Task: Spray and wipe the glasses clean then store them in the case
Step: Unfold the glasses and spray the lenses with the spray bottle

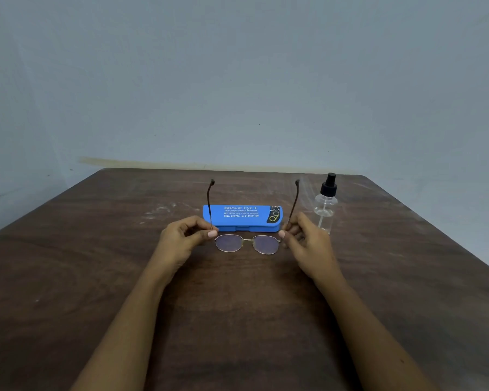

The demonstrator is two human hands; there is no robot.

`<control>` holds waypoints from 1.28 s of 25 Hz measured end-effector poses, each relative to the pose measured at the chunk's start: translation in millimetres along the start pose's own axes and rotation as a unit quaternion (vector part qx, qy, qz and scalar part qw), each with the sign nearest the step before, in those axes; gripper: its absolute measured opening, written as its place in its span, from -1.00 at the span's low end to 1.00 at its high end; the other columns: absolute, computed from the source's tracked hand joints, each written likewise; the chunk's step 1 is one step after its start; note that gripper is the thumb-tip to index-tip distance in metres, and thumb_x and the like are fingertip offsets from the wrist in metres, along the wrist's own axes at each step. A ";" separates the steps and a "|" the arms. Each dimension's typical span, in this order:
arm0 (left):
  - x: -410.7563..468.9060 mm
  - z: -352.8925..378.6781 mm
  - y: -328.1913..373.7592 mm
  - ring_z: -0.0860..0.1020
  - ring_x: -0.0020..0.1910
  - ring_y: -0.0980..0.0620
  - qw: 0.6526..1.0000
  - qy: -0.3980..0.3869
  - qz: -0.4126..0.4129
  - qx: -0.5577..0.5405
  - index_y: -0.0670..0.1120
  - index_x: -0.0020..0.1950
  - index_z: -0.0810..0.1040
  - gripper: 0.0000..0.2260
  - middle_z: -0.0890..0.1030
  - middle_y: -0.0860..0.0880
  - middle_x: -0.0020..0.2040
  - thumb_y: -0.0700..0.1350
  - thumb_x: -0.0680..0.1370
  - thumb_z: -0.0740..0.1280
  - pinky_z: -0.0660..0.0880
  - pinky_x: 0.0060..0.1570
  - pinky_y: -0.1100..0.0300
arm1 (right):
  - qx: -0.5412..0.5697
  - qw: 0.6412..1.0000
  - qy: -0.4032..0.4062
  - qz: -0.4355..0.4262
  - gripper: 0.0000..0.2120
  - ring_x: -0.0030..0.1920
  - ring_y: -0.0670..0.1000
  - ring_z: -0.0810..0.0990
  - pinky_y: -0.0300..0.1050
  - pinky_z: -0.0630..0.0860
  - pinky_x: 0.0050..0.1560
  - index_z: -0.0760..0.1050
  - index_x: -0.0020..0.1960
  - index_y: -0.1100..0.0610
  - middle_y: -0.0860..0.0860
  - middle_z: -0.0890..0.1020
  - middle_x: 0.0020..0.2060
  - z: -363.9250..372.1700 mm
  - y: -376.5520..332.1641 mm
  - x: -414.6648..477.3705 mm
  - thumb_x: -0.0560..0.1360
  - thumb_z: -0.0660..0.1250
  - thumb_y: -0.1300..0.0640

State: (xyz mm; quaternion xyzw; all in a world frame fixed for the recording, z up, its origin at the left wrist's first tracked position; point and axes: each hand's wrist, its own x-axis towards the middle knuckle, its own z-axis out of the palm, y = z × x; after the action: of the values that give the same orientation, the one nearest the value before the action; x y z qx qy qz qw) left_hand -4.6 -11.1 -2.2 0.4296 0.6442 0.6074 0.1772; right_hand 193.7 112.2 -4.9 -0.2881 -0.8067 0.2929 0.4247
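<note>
Wall (237,80): plain grey-blue, behind the far edge of the table. Table (96,292): dark brown wood grain, pale scuffs toward the back. Case (242,218): blue, closed, white print on lid, lying crosswise mid-table. Bottle (325,203): clear, black spray top, upright, just right of case. Left hand (182,239): thumb and fingers pinch the left hinge of the glasses (247,243). Right hand (305,241): pinches the right hinge likewise. Glasses sit in front of the case, temples unfolded and pointing up and away; cannot tell whether the lenses touch the table
</note>
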 end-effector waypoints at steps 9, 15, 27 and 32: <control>-5.5 7.2 7.3 0.59 -0.36 0.22 0.997 0.015 0.065 0.049 0.01 -0.29 0.60 -0.74 0.65 0.08 -0.31 -0.37 0.41 0.36 0.54 -0.29 0.41 | 0.071 0.997 0.008 0.018 -0.78 -0.42 -0.23 0.53 -0.47 0.41 -0.39 0.39 -0.21 0.10 0.04 0.54 -0.31 0.6 0.4 2.0 0.46 0.27 0.40; -4.6 12.7 8.2 0.61 -0.39 0.22 0.995 0.043 0.074 0.050 -0.05 -0.28 0.62 -0.77 0.64 0.26 -0.41 -0.38 0.40 0.36 0.53 -0.28 0.46 | 0.118 0.992 0.037 0.017 -0.66 -0.41 -0.25 0.55 -0.46 0.41 -0.44 0.38 -0.23 -0.02 -0.11 0.54 -0.31 -1.3 -0.6 2.5 0.47 0.23 0.42; -9.4 18.0 6.3 0.61 -0.40 0.26 0.996 0.048 0.067 0.028 -0.04 -0.34 0.61 -0.73 0.65 0.24 -0.39 -0.41 0.39 0.36 0.52 -0.28 0.48 | 0.079 0.951 0.295 -0.040 -0.73 -0.15 -0.04 0.48 -0.15 0.46 -0.15 0.39 0.03 0.07 0.02 0.52 -0.13 -19.3 -0.7 -0.5 0.38 0.19 0.33; -8.7 21.6 6.0 0.61 -0.39 0.27 0.996 0.042 0.070 0.042 -0.05 -0.33 0.61 -0.74 0.65 0.27 -0.38 -0.41 0.38 0.36 0.49 -0.31 0.52 | -0.020 0.950 0.309 -0.045 -0.49 0.06 0.08 0.42 0.05 0.43 0.08 0.29 0.20 0.21 0.14 0.40 0.08 -35.3 28.1 17.5 0.34 0.30 0.01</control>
State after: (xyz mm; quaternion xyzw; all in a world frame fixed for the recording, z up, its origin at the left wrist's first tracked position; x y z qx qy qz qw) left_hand 18.6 -4.8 -3.4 0.4546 0.6443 0.6084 0.0895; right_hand 221.6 151.4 0.5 -0.3369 -0.6534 0.1538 0.6602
